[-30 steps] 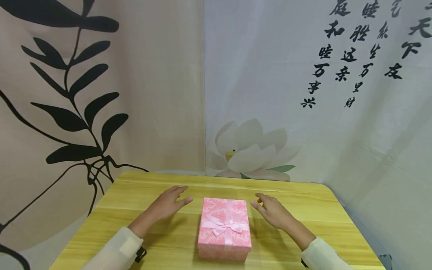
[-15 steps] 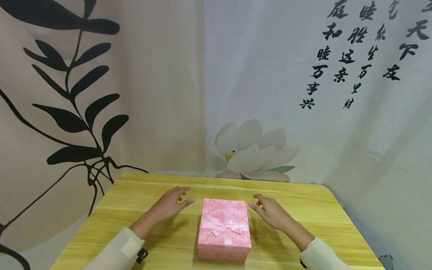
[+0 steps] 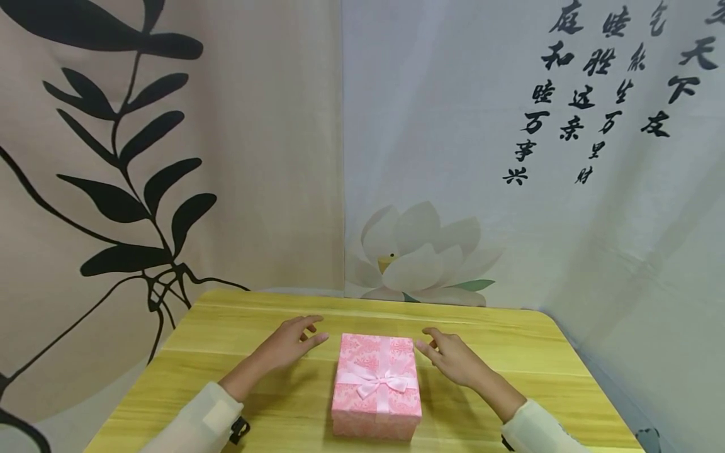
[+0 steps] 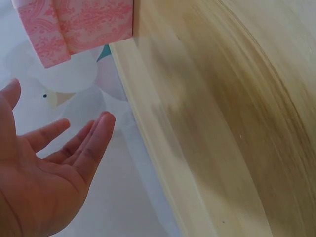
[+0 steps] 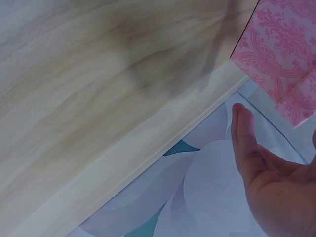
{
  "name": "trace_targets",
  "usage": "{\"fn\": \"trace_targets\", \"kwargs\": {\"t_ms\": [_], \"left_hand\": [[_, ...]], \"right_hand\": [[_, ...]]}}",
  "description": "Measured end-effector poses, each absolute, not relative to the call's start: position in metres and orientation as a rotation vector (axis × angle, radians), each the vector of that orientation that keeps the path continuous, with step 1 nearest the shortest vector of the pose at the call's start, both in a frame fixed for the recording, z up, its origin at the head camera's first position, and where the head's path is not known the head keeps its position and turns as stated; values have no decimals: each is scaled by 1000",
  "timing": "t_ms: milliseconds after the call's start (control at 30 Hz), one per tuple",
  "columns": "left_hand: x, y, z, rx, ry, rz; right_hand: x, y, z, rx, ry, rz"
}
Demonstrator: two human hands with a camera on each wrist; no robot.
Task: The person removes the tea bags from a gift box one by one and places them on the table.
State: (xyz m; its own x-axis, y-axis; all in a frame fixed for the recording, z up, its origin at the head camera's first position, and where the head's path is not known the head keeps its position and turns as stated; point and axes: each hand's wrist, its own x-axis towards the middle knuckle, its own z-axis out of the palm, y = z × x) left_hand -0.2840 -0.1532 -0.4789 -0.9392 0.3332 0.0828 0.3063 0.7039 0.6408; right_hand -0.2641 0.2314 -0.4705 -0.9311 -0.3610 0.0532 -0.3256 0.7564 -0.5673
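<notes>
A pink patterned gift box (image 3: pixel 362 406) with a lid, a pale ribbon and a bow stands on the wooden table. To its left hovers my left hand (image 3: pixel 286 345), fingers relaxed and holding nothing, a gap between it and the box. My right hand (image 3: pixel 453 357) is in the air just right of the box's far corner, loosely bent and bare of any object. In the left wrist view the box (image 4: pixel 96 22) shows at the top, beyond the fingers of the left hand (image 4: pixel 47 182). The right wrist view has the box (image 5: pixel 279 54) above the right hand (image 5: pixel 276 182).
The yellow wood-grain table (image 3: pixel 238 321) has rounded far corners. Behind it hangs a cloth backdrop (image 3: pixel 272 157) printed with dark leaves, a lotus (image 3: pixel 419 258) and black writing. Pale sleeves (image 3: pixel 198 418) cover both forearms, with a dark strap at each cuff.
Both hands have drifted slightly inward, closer to the box. The box stays where it was, and the head view has tilted a little.
</notes>
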Motion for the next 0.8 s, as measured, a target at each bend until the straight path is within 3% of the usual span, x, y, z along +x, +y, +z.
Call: {"fn": "trace_targets", "kwargs": {"t_ms": [800], "left_hand": [[-284, -150, -479, 609, 2450, 1467]], "right_hand": [[-261, 227, -468, -647, 2799, -1007]]}}
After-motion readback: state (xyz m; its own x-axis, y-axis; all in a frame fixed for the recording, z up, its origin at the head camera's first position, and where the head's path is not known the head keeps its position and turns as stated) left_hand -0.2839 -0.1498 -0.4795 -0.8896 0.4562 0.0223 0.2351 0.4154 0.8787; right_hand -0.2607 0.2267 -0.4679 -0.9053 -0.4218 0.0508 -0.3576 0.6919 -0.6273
